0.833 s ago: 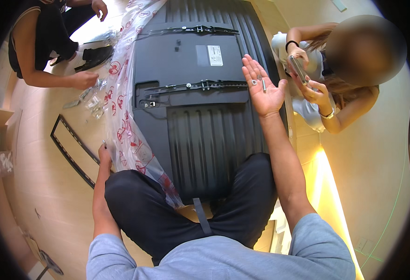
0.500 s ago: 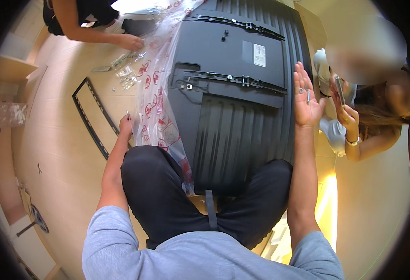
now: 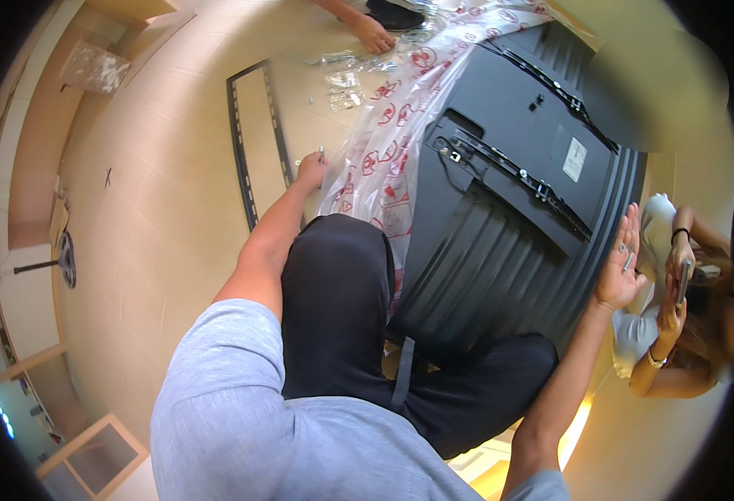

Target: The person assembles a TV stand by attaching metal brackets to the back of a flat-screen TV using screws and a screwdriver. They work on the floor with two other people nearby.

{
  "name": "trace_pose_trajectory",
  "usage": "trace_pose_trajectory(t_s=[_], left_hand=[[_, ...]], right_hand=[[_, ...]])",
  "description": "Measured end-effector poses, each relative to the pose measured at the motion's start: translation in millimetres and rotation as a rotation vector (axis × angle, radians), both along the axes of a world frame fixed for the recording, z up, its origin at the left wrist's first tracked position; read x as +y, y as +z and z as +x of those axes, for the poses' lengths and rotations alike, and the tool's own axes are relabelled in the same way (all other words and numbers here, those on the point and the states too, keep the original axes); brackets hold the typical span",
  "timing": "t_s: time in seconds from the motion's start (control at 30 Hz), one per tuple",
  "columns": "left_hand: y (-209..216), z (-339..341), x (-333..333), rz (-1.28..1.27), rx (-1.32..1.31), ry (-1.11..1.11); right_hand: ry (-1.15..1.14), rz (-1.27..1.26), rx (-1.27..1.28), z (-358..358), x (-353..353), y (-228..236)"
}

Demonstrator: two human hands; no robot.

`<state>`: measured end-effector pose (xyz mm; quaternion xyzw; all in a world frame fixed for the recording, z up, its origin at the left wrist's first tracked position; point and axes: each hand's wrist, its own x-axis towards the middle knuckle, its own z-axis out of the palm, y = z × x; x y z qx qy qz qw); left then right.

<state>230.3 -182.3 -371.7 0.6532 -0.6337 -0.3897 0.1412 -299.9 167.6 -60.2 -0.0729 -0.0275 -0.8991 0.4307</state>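
My left hand point(image 3: 310, 172), at the floor beside the plastic sheet, is closed with a small metal screw point(image 3: 321, 152) standing up from its fingers. Out to the right, my right hand point(image 3: 616, 285) is held palm up with its fingers stretched out. Across that palm lies another metal screw point(image 3: 627, 261), and a small washer-like piece point(image 3: 622, 248) rests near the fingers. Between my hands a large black television point(image 3: 484, 250) lies with its back up. Two black mounting brackets point(image 3: 534, 184) are fixed across its back.
A black metal frame point(image 3: 237, 138) lies on the floor left of the printed plastic sheet point(image 3: 367, 159). Beyond it are hardware bags point(image 3: 344, 90) and another person's hand point(image 3: 374, 35). At right, a person holds a phone point(image 3: 684, 280). A fan point(image 3: 66, 259) stands far left.
The view has swung left, so the television and frame appear further right and tilted. My left hand still grips its screw; my right palm still carries the other. The person at right now has both hands at the phone.
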Motion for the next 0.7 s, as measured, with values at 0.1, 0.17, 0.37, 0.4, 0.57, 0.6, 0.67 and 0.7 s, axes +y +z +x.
trace_pose_trajectory(t_s=[0.1, 0.17, 0.37, 0.4, 0.57, 0.6, 0.67, 0.7], left_hand=[[4.0, -1.4, 0.9, 0.04, 0.022, 0.013], [3.9, -1.9, 1.0, 0.094, 0.032, 0.04], [-5.6, -0.7, 0.8, 0.113, 0.077, 0.057], [-7.7, 0.1, 0.3, 0.069, 0.067, 0.039], [-13.6, 1.1, -2.1, 0.039, 0.015, 0.002], [-12.7, 1.2, -2.3, 0.022, 0.016, 0.007], [-8.7, 0.0, -2.2, 0.058, -0.003, 0.022], [-5.7, 0.2, -1.5, 0.028, -0.006, 0.012]], right_hand=[[0.033, -0.022, 0.044, 1.1, -0.4, 0.3], [0.02, -0.014, 0.025, 1.1, -0.8, 0.4], [0.009, 0.008, 0.042, -0.1, 0.0, -0.2], [0.016, 0.005, 0.031, -0.6, -0.1, -0.5], [0.017, 0.001, 0.04, -1.8, 0.7, -0.9], [0.021, 0.002, 0.026, -1.9, 0.5, -0.8], [0.02, 0.012, 0.037, -1.7, 0.4, -0.3], [0.021, 0.01, 0.019, -1.2, 0.1, 0.0]])
